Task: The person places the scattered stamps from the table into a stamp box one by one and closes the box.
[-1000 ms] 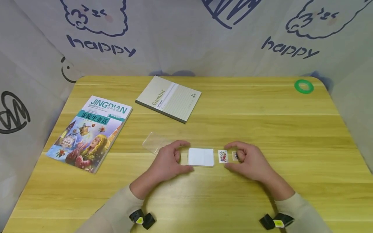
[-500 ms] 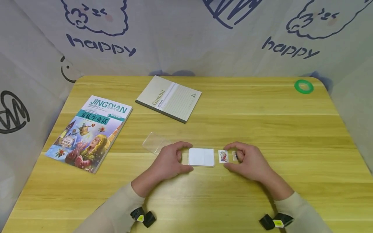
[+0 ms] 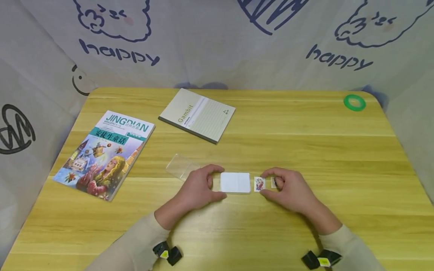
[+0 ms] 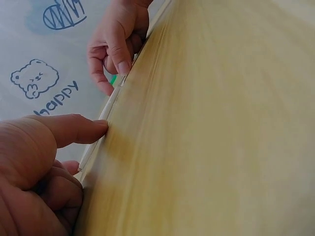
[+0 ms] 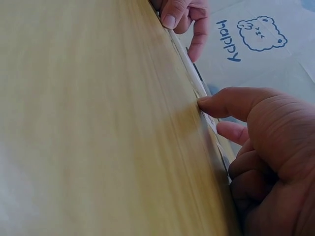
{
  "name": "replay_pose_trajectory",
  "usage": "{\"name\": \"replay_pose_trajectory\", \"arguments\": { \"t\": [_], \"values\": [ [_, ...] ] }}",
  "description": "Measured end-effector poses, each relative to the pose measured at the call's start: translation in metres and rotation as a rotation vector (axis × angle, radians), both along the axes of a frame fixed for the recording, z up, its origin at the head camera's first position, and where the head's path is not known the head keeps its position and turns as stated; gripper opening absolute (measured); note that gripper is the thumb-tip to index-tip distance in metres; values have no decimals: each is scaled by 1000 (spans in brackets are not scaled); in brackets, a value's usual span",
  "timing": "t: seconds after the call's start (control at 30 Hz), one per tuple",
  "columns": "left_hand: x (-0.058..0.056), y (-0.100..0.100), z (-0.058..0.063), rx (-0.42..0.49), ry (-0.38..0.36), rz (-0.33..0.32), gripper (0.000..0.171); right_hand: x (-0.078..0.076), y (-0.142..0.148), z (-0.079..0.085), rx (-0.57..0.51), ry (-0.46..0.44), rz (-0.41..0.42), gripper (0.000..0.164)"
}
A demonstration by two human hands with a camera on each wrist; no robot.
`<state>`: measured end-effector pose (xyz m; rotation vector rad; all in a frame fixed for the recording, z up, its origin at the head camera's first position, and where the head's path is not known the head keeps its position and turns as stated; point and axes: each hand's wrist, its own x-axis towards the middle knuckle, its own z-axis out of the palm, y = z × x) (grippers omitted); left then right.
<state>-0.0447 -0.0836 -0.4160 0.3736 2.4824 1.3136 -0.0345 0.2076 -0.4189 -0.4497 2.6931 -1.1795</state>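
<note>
In the head view my left hand [image 3: 200,188] holds the left end of a flat white rectangular piece [image 3: 235,183], thumb and index finger at its near and far corners. The piece has a clear edge like a shallow case. Just right of it, a small square picture card [image 3: 259,184] lies flat. My right hand [image 3: 291,190] spans this card between thumb and index finger. Under the right fingers shows part of another small card [image 3: 273,182]. Both wrist views show the pieces edge-on, with the left thumb [image 4: 98,129] and right thumb [image 5: 206,102] at their edges.
A clear plastic cover [image 3: 181,167] lies behind the left hand. Farther left is a colourful storybook [image 3: 105,156], and a beige notebook [image 3: 197,115] sits at the back. A green tape roll [image 3: 354,102] rests near the table's [image 3: 305,128] far right corner.
The head view shifts very slightly. Both hands keep nearly the same hold, and the white piece and cards stay in place on the table.
</note>
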Motion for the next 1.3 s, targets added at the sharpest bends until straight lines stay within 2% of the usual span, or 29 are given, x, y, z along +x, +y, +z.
{"name": "replay_pose_trajectory", "arguments": {
  "t": [0.17, 0.4, 0.73, 1.0, 1.17, 1.3],
  "values": [
    [0, 1, 0, -11, 4, 1, 65, 1, 0, 0, -8, 8, 2, 35],
    [1, 1, 2, -25, 9, 3, 65, 0, 0, 1, -16, -27, 14, 30],
    [2, 1, 3, -27, -2, 6, 65, -1, -2, 1, -14, -58, -12, 34],
    [2, 2, 3, -27, 3, 2, 65, 4, 0, -2, -124, -22, -59, 32],
    [2, 2, 3, -27, 8, 3, 65, 5, -1, -3, -97, 36, -70, 35],
    [2, 2, 3, -28, 11, 3, 65, 5, -2, -1, -52, 44, -59, 35]
  ]
}}
